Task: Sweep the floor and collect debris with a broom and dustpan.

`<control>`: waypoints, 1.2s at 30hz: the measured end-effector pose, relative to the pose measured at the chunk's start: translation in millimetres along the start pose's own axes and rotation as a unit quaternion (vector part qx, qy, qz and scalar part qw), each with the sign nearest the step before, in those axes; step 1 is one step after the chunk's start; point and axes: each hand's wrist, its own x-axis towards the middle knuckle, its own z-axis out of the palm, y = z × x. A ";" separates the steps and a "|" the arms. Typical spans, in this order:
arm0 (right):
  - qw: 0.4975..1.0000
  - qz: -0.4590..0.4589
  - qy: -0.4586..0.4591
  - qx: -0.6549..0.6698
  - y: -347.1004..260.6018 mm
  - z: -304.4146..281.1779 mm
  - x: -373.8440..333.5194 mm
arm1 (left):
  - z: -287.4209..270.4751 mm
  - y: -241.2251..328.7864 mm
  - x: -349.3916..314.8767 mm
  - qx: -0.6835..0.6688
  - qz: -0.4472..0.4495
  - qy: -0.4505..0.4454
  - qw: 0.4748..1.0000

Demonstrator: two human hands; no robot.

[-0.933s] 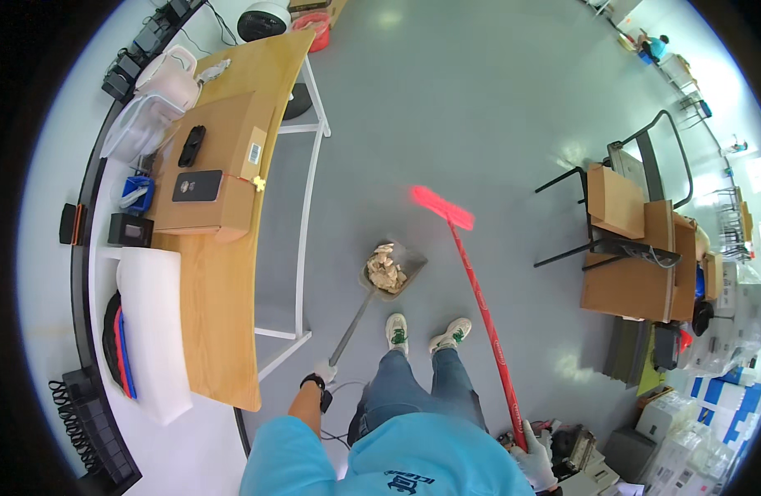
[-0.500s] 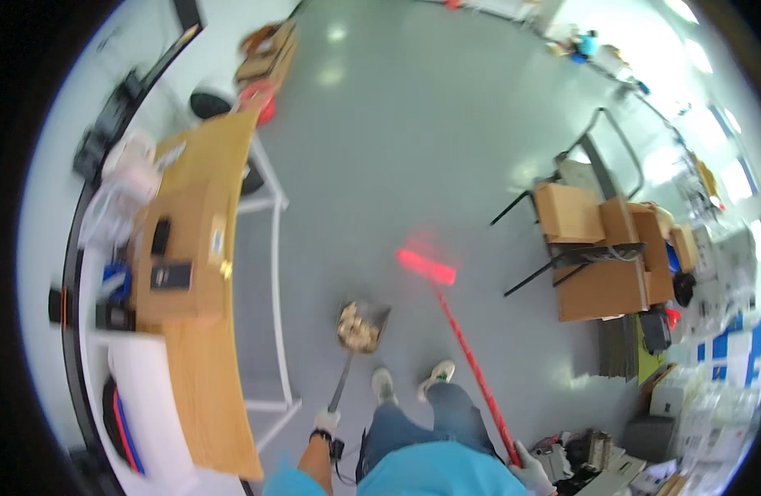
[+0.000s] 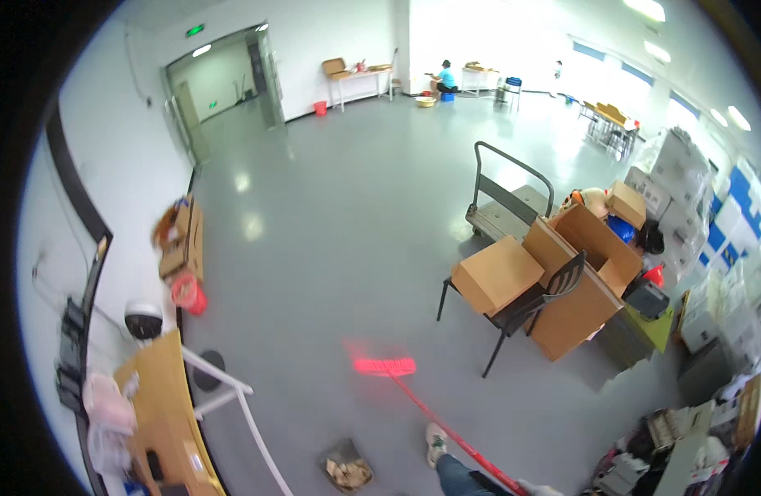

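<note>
My right hand (image 3: 537, 488), in a pale glove, is only partly in view at the bottom edge, closed round the red handle of a broom (image 3: 386, 366). The broom's pink-red head is on the grey floor ahead of my foot, its bristles smeared by motion. To its lower left a dustpan (image 3: 334, 456) holds crumpled pale-brown scraps (image 3: 350, 474). The dustpan's handle is cut off by the bottom edge. My left hand is out of the picture.
At left stands a wooden-topped table (image 3: 155, 388) with white legs; beyond it, a red bin (image 3: 188, 294). A black chair (image 3: 512, 318) bearing a cardboard box (image 3: 496, 274), a platform trolley (image 3: 504, 217) and large cartons stand right. Clutter (image 3: 657, 450) lies lower right. Another person (image 3: 446, 78) sits far off.
The view has tipped up and shows the far room. The broom head has moved left relative to the chair. My left hand and the dustpan's handle have left the picture.
</note>
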 end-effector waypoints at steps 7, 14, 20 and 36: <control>0.983 -0.046 -0.014 -0.175 -32.2 -107.2 68.0 | 52.2 119.7 -71.3 -0.135 -0.074 0.074 0.985; 0.990 -0.081 -0.106 0.044 53.1 -100.3 159.9 | 80.7 44.9 -60.2 0.350 0.006 0.117 0.929; 0.988 -0.077 -0.101 -0.086 -45.2 -105.6 131.7 | 134.7 70.7 -125.8 0.156 0.007 0.244 0.957; 0.860 -0.134 -0.191 -0.453 -167.7 -119.5 257.7 | 217.2 25.9 -60.0 -0.058 -0.178 0.093 0.978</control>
